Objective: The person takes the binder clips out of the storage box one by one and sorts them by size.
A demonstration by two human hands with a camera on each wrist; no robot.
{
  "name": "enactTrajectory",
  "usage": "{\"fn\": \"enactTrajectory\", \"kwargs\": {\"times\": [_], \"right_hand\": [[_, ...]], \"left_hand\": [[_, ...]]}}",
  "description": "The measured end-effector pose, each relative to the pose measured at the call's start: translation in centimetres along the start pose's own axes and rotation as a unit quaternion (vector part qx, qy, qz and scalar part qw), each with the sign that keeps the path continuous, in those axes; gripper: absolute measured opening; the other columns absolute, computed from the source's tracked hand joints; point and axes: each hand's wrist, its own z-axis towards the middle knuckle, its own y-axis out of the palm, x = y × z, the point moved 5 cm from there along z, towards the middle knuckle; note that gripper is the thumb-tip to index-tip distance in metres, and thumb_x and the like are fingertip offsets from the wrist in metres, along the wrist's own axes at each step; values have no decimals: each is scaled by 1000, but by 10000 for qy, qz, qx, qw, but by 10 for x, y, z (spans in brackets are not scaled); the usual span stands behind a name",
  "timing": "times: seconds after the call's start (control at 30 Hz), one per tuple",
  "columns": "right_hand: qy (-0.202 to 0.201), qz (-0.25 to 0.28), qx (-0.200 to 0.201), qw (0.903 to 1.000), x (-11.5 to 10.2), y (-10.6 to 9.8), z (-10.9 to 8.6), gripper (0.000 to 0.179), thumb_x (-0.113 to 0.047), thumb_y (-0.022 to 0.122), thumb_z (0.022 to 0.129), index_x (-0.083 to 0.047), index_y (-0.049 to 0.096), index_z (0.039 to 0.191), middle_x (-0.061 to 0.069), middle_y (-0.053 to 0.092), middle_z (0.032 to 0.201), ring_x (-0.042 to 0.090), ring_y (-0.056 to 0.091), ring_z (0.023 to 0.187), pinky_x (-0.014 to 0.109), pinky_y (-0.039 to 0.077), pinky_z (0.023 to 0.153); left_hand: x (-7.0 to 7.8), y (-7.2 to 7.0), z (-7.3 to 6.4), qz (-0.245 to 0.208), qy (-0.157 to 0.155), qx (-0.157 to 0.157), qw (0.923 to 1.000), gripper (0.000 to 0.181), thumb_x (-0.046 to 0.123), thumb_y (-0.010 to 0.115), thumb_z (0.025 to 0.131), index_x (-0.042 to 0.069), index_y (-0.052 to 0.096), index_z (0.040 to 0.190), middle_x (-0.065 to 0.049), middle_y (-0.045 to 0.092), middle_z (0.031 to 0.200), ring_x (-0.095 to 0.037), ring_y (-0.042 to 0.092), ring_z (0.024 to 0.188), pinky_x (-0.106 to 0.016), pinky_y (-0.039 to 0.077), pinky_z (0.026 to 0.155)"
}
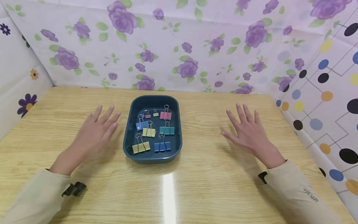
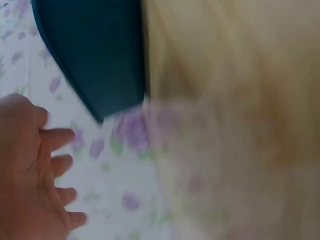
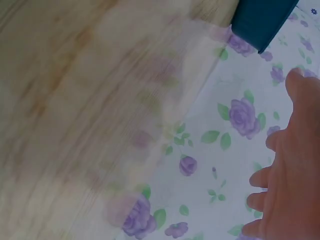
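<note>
A dark blue tray [image 1: 152, 160] stands on the wooden table with several binder clips inside. Toward its front lie a yellow binder clip [image 1: 141, 147] and a blue binder clip [image 1: 162, 147]. Behind them are another yellow clip [image 1: 149, 132], a teal clip [image 1: 167, 130] and a lighter blue clip [image 1: 142, 125]. A pink clip [image 1: 165, 115] and a few tiny clips sit at the back. My left hand [image 1: 96, 133], fingers spread, hovers left of the tray and holds nothing. Well to the right, my right hand [image 1: 250, 133] is spread too, with nothing in it.
The wooden table [image 1: 207, 186] reaches back to a floral cloth [image 1: 167, 46] hanging behind it. A dotted cloth [image 1: 321, 93] borders the right side, and a white flowered cloth [image 1: 16, 71] the left. Dark straps [image 1: 74, 189] show at both cuffs.
</note>
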Motion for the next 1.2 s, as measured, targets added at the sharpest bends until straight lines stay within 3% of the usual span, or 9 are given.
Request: {"fn": "enactTrajectory", "kwargs": {"times": [0.07, 0.13, 0.3, 0.43, 0.57, 0.67, 0.97, 1.1, 1.2], "right_hand": [[55, 124, -141, 9998, 0, 3, 1, 75, -54, 44, 99, -7, 22, 153, 30, 11, 155, 45, 7, 142, 67, 9, 107], [87, 290, -273, 9992, -1, 6, 3, 73, -50, 42, 101, -5, 18, 153, 30, 10, 155, 46, 6, 142, 66, 10, 108], [-29, 1017, -394, 9940, -12, 13, 9, 72, -41, 47, 102, 0, 16, 152, 31, 12, 154, 47, 9, 141, 62, 14, 109], [-128, 1646, -414, 9854, -29, 18, 11, 72, -36, 53, 100, 2, 19, 151, 30, 20, 152, 45, 17, 140, 59, 21, 109], [-122, 2170, -341, 9755, -43, 17, 13, 67, -32, 55, 100, 2, 27, 149, 28, 30, 150, 44, 28, 136, 58, 28, 106], [-79, 2717, -372, 9616, -51, 14, 18, 61, -27, 56, 100, 2, 32, 147, 25, 36, 147, 42, 35, 133, 57, 32, 105], [316, 4076, -615, 9105, -63, 10, 34, 43, -20, 55, 100, -1, 48, 139, 16, 52, 137, 31, 51, 123, 47, 44, 98], [432, 4403, -650, 8944, -71, 4, 41, 37, -19, 56, 99, -4, 55, 133, 12, 60, 128, 25, 57, 115, 43, 48, 93], [467, 4662, -731, 8804, -77, -1, 46, 35, -18, 56, 100, -4, 56, 131, 10, 63, 123, 23, 60, 110, 41, 49, 91]], "left_hand": [[5, 5, 2, -870, -206, -186, 9958, 51, 28, 30, 107, -5, 34, 145, -27, 21, 153, -48, 5, 141, -58, 6, 112], [9, 9, 4, -1671, -528, -339, 9839, 53, 29, 31, 107, -7, 30, 146, -28, 22, 152, -48, 12, 140, -57, 13, 112], [12, 13, 6, -3130, -1580, -398, 9357, 58, 36, 34, 106, -3, 29, 148, -25, 31, 150, -43, 30, 136, -55, 28, 107], [12, 16, 6, -3968, -2019, -192, 8952, 53, 31, 42, 105, -4, 37, 144, -27, 45, 139, -37, 50, 121, -45, 45, 97], [11, 20, 7, -4544, -2077, -18, 8662, 46, 20, 51, 102, -7, 44, 139, -22, 54, 118, -17, 60, 96, -31, 53, 84], [9, 24, 8, -4981, -2041, -22, 8428, 46, 11, 54, 99, -10, 42, 138, -15, 52, 110, -9, 61, 86, -26, 54, 80], [5, 35, 6, -6201, -2174, -196, 7535, 49, 5, 57, 97, -10, 35, 138, -8, 51, 110, -12, 57, 96, -23, 51, 84], [5, 35, 5, -6518, -2145, -197, 7272, 45, 4, 58, 96, -7, 37, 134, -6, 52, 107, -11, 58, 93, -24, 52, 82], [6, 35, 5, -6658, -2152, -217, 7141, 42, 3, 58, 96, -5, 39, 132, -5, 54, 106, -11, 58, 92, -23, 52, 81]]}}
